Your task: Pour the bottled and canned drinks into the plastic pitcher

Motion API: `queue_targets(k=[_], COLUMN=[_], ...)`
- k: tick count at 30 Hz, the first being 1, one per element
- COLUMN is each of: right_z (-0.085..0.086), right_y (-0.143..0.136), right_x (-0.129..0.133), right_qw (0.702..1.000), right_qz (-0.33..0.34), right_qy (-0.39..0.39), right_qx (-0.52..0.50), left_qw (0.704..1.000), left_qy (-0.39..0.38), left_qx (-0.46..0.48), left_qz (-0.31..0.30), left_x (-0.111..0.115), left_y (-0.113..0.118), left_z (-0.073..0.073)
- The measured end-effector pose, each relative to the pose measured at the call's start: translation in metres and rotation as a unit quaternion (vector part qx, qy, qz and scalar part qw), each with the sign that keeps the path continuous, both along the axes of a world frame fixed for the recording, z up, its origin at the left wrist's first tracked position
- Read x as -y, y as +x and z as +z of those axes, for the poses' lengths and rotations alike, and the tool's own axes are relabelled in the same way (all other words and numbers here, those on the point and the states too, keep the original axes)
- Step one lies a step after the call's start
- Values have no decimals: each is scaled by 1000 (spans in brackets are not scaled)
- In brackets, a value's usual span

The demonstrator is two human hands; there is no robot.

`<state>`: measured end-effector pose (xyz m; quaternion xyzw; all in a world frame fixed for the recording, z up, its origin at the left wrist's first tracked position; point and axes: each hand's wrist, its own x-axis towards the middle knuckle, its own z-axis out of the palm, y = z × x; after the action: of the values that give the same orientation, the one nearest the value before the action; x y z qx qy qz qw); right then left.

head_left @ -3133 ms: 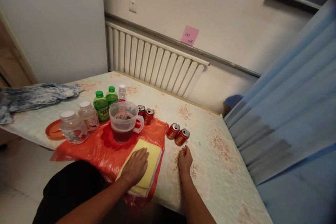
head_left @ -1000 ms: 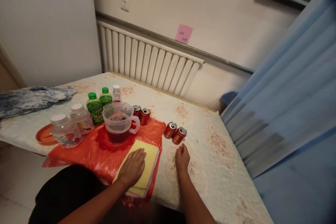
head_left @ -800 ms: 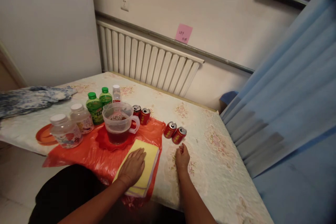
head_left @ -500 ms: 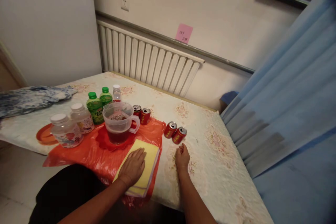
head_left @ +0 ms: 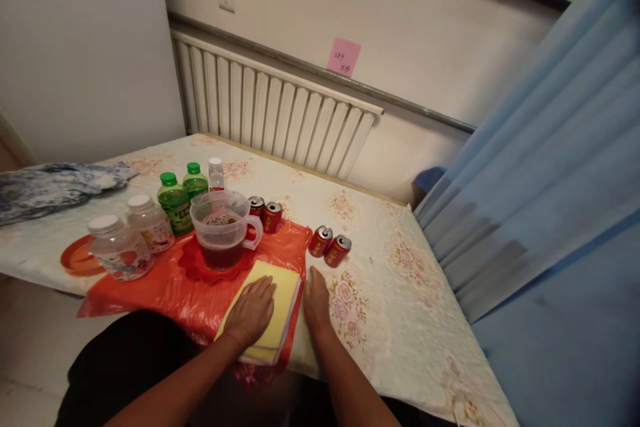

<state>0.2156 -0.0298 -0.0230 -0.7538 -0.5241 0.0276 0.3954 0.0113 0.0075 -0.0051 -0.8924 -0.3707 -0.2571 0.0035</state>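
The left hand (head_left: 250, 310) lies palm down on the yellow stack (head_left: 283, 287), fingers extended and nearly side by side, pressed flat and clamped on nothing. The yellow stack, layered with pale edges, sits at the near right part of the red plastic sheet (head_left: 155, 290), close to the near edge of the table (head_left: 385, 327). The right hand (head_left: 316, 297) is positioned just right of the stack, along the right edge of the sheet, fingers directed toward the far side; whether its fingers close on anything cannot be told. Beyond the right hand, a pair of red cans (head_left: 338, 251) stands upright on the table. The clear pitcher (head_left: 220, 227), partly filled with dark liquid, stands on the red dish (head_left: 187, 268), far and left of the stack, handle to the right. A second pair of cans (head_left: 273, 217) stands just behind the handle. Two white-capped jars (head_left: 123, 255) and two green bottles (head_left: 175, 207) stand left of the pitcher; the small clear bottle (head_left: 216, 177) stands behind it.
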Motion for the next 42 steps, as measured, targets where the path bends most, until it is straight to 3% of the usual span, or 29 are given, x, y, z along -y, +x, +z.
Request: queue_targets(k=[5,13,24,32,42], right_z=[0,13,8,10,10], right_y=[-4,39,76,65,32], right_x=[12,35,66,89,110], right_qw=[984,962,957,959,956], right_qz=[33,7,-33,-20,102], right_qy=[-105,-187,-179,-175,-167], right_qx=[142,200,227,224,221], left_qw=[1000,1000,1000,1000,1000], left_qy=[2,12,0,2,12], left_qx=[-6,-10,9,-7,-14], left_qz=[-4,-5,-13,-15,-17], left_x=[-1,-3,-3,-6,-7], left_y=[0,2,1,2,3], left_z=[-1,-1,0,-2,-1])
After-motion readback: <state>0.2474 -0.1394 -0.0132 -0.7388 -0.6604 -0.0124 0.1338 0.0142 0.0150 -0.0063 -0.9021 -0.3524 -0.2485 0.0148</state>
